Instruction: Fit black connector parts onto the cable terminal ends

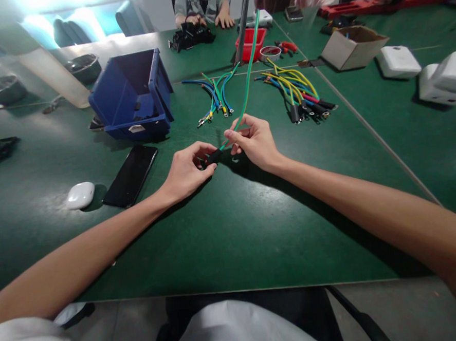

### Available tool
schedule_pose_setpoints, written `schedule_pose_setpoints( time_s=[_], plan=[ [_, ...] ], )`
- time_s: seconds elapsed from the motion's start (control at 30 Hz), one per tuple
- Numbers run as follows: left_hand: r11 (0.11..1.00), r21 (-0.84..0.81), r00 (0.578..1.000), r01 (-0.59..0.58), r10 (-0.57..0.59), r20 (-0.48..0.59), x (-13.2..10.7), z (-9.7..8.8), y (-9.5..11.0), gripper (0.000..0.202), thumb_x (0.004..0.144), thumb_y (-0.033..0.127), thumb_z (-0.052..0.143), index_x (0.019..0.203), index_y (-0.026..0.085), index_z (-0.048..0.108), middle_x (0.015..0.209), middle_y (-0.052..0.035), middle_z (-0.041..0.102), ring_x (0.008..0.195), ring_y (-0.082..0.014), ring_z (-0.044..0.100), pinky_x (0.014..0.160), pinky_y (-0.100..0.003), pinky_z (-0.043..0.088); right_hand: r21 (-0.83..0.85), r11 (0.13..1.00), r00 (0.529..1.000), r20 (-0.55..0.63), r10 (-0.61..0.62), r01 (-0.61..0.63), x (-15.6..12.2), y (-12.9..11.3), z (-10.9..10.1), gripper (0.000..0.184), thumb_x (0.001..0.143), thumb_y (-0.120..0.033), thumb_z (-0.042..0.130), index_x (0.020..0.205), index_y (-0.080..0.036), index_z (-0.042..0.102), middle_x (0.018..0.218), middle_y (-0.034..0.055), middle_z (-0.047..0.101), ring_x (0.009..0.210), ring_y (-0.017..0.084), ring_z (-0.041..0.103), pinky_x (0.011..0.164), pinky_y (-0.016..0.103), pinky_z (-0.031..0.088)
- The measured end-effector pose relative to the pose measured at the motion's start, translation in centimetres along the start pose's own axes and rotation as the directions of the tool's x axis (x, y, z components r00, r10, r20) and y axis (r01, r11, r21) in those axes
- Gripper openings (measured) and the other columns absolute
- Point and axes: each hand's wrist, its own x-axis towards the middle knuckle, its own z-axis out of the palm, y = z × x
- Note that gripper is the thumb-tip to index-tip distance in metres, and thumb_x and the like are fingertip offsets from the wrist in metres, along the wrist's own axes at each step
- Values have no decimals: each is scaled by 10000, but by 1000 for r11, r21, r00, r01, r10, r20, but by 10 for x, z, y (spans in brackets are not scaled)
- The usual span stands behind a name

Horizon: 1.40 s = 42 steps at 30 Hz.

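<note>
My left hand (191, 167) pinches a short black sleeve (214, 157) just above the tabletop. A long green-yellow wire (249, 82) runs from the sleeve's upper end, up and away past the bundles. Its lower part is pinched between the thumb and fingers of my right hand (255, 140). Whether the wire's end sits inside the sleeve I cannot tell. Beyond my hands lies a loose bunch of blue and green wires (217, 94) with ring terminals. Farther right is a second bunch of yellow, blue and red wires (298, 89), some carrying black sleeves.
On the green table (251, 241), a blue bin (130, 94), black phone (131, 176) and white case (80, 195) lie left. A red box (250, 44) and grey post (243, 23) stand behind. An open carton (354, 47) and white adapters (399, 61) sit right. Another person's hands (224, 17) rest opposite.
</note>
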Motion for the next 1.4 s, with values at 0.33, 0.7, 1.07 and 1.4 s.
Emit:
schedule_pose_setpoints(
  time_s=[0.33, 0.7, 1.07, 1.4],
  plan=[
    [1000, -14, 1000, 8, -8, 8, 0, 0, 0, 273, 747, 227, 691, 1015, 175, 677, 856, -39, 714, 706, -145, 627, 602, -261, 462, 16, 1000, 1000, 21, 16, -17, -1, -2, 0, 487, 688, -617, 760, 839, -217, 528, 637, -31, 614, 481, 104, 578, 440, 221, 470],
    [1000, -26, 1000, 10, -10, 14, 0, 0, 3, 267, 754, 230, 701, 1012, 167, 676, 847, -38, 710, 699, -139, 612, 609, -261, 454, 20, 1000, 1000, 27, 6, -7, -2, -2, 0, 498, 682, -630, 755, 840, -217, 525, 625, -36, 628, 466, 101, 574, 437, 219, 468],
    [999, -32, 1000, 4, -4, 9, 0, 1, 1, 274, 753, 248, 700, 1015, 171, 679, 865, -47, 719, 707, -147, 623, 608, -265, 462, 18, 1000, 999, 51, 7, -8, -2, -1, 0, 481, 684, -613, 760, 847, -219, 536, 636, -35, 625, 477, 102, 577, 449, 223, 478],
    [999, -32, 1000, 11, -11, 10, 0, 0, 1, 280, 752, 249, 708, 1019, 166, 691, 859, -48, 723, 694, -142, 621, 611, -263, 474, 6, 1000, 998, 61, 11, -11, -3, -1, -1, 480, 695, -614, 753, 858, -216, 541, 640, -32, 624, 483, 108, 584, 451, 225, 482]
  ],
)
